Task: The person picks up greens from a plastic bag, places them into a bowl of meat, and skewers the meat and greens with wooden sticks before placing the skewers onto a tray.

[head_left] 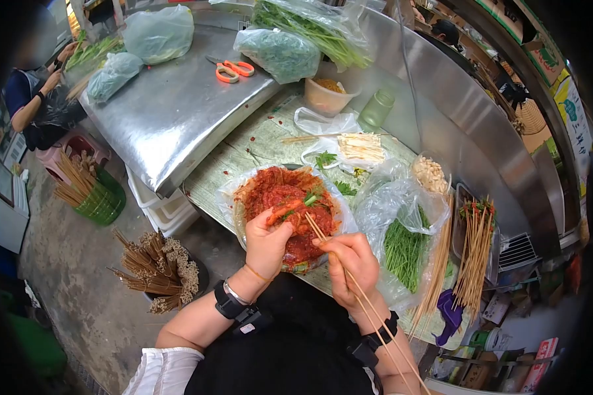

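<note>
A bowl lined with a clear bag (227, 197) holds red, sauce-coated meat (277, 187). Over it, my left hand (267, 238) pinches a red-coated piece with green stalks (290, 209) between thumb and fingers. My right hand (350, 263) is closed round thin wooden skewers (369, 299), whose upper tips touch or nearly touch that piece. Right of the bowl, green stalks (405, 253) lie in an open plastic bag (382, 197). Farther right, bare skewers (439, 263) lie beside a bundle of skewers with food at their tips (478, 243).
Scissors (229, 71) and bagged greens (158, 33) rest on the metal surface (171, 99). White enoki-like strips (361, 147), a tub (328, 95) and a green jar (377, 108) stand behind the bowl. Another person (36, 99) handles greens at the upper left.
</note>
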Demonstrator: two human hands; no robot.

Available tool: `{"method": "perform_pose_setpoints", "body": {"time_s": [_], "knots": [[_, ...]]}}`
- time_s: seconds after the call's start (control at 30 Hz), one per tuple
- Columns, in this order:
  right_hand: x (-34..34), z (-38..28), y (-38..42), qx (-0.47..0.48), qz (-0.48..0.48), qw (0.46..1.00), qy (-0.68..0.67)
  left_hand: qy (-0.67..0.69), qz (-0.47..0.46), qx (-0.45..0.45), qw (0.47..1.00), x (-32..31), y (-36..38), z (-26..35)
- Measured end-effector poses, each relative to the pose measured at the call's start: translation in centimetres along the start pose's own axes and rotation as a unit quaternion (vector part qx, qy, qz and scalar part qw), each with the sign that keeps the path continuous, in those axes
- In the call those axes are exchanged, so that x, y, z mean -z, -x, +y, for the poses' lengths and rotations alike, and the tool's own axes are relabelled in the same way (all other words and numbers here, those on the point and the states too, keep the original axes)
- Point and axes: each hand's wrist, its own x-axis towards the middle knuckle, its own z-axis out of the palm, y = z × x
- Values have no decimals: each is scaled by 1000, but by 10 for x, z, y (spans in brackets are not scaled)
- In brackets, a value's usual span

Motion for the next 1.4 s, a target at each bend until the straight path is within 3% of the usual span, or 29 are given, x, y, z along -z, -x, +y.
{"method": "perform_pose_setpoints", "body": {"time_s": [0.37, 0.43, 0.47, 0.5, 0.6, 0.63, 0.7, 0.77, 0.9, 0.93, 1.03, 1.17, 1.23, 1.4], "knots": [[-28, 20, -7, 7, 46, 998, 45, -54, -8, 18, 998, 9, -3, -7], [-33, 26, 0, -36, 63, 997, -9, -102, -3, 50, 994, 13, -6, -6], [-28, 27, 2, -45, 68, 996, -38, -105, -4, 38, 994, 15, -10, -10], [-13, 17, 3, -91, 68, 989, -97, -17, 16, 27, 999, -2, -9, -2], [41, 7, 31, -227, 38, 944, -238, -72, -16, -53, 996, 33, -32, -8], [54, 7, 41, -225, 51, 946, -226, -78, -35, -43, 995, 30, -30, -8], [76, 14, 63, -321, 148, 851, -388, -85, -56, -33, 994, 21, -24, 1], [105, 24, 87, -302, 253, 837, -380, -83, -97, -65, 990, 9, -21, 7], [194, 59, 115, -245, 468, 791, -307, -105, -58, -62, 991, 11, -18, 7], [221, 72, 121, -216, 479, 798, -294, -104, -60, -61, 991, 11, -18, 6], [283, 119, 132, -211, 601, 729, -250, -99, -58, -60, 992, 17, -20, 3], [331, 204, 155, -212, 663, 670, -260, -104, -37, -62, 992, 16, -21, 0], [333, 231, 159, -267, 692, 606, -287, -112, -21, -61, 992, 12, -19, 0], [317, 237, 161, -263, 698, 575, -336, -127, -21, -49, 990, 14, -20, 0]]}}
